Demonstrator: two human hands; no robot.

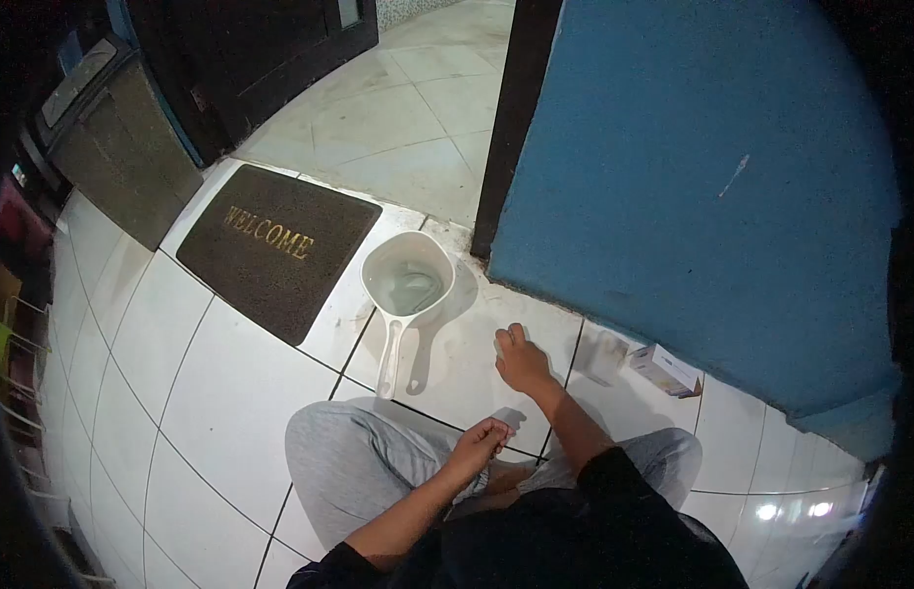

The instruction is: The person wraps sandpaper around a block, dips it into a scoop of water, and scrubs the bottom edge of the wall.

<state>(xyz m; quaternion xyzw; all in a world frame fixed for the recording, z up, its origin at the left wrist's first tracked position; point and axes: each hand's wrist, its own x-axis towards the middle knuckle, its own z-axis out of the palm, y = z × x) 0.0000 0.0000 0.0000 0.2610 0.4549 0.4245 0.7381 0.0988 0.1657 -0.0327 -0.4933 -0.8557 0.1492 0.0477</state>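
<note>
A white long-handled water dipper point(408, 280) stands on the tiles in front of me, with clear water visible inside and its handle pointing toward my lap. My right hand point(523, 361) is low over the floor to the right of the dipper, fingers curled; whatever may be in them does not show. Closer to my body, above my crossed legs, my left hand point(482, 444) has its fingers bent and pressed together. Whether it holds anything small is hidden. Neither hand touches the dipper.
A dark doormat point(280, 245) reading WELCOME lies left of the dipper, before an open doorway. A blue wall point(693, 177) rises at right. Beside its base sits a small white box point(665, 370), with a faint, see-through container point(604, 355) next to it.
</note>
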